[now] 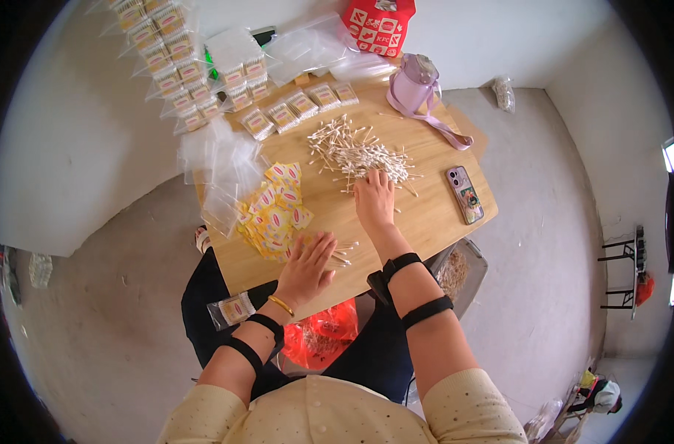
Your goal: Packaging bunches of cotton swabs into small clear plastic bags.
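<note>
A loose pile of white-tipped cotton swabs [359, 152] is spread on the wooden table. At its near edge my right hand [375, 200] reaches in, fingers bent down and close together on some swabs; the fingertips are partly hidden. My left hand [309, 265] lies low over the table's front edge, palm down, fingers stretched out. Beside its fingers is a small group of cotton swabs [342, 254], partly covered by the hand. Just beyond it lies a heap of yellow-and-white printed cards [274, 214].
Filled swab packets [303, 105] line the back, with stacked packets [166, 55] at far left. Clear plastic bags [222, 163] lie left. A lilac flask [413, 85], a phone [465, 194] and a red paper bag [380, 26] stand or lie around the right side.
</note>
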Tool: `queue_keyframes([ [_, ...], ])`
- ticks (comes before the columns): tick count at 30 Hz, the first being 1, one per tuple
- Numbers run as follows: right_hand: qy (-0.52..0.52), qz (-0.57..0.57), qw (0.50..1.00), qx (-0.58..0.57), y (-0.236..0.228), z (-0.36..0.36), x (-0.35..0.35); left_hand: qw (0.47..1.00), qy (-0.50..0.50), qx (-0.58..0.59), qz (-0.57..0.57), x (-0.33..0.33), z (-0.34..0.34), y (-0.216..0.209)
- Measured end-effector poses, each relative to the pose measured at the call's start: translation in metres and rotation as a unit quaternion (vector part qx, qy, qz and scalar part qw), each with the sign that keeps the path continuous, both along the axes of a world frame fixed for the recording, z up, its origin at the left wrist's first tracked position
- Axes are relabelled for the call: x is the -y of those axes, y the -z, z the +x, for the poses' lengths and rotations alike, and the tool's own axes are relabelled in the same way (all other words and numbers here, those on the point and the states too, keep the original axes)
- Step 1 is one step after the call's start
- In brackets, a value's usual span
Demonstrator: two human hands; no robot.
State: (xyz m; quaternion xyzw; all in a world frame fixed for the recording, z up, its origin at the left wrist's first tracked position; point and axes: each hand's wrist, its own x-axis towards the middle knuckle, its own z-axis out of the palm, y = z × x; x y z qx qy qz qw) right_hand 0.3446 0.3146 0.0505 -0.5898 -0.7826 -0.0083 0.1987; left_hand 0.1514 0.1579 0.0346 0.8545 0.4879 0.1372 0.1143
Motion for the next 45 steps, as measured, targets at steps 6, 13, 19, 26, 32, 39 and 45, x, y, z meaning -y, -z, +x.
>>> queue_keyframes([
  [6, 0.103, -0.014, 0.988, -0.114, 0.014, -0.022, -0.003, 0.999, -0.007, 0.035, 0.006, 0.002, -0.005, 0.001],
  [13, 0.161, -0.060, 0.983, -0.070, 0.005, -0.035, 0.002, 0.998, -0.006, 0.062, 0.015, 0.001, -0.003, 0.002],
  [19, 0.090, -0.136, 0.987, -0.009, -0.001, -0.004, 0.044, 0.999, -0.006, 0.044, 0.029, 0.001, -0.005, 0.004],
  [26, 0.078, -0.237, 0.968, 0.024, -0.012, 0.012, 0.070, 0.999, -0.009, 0.043, 0.030, 0.001, -0.004, 0.006],
  [32, 0.083, -0.270, 0.959, -0.017, -0.011, 0.032, 0.076, 0.999, -0.006, 0.042, 0.030, 0.001, -0.004, 0.006],
  [39, 0.074, -0.248, 0.965, -0.048, -0.001, 0.039, 0.082, 0.998, -0.014, 0.067, 0.008, 0.001, -0.004, 0.004],
  [45, 0.071, -0.267, 0.958, -0.079, -0.007, 0.041, 0.084, 0.991, 0.034, 0.126, 0.041, -0.045, 0.028, -0.022],
])
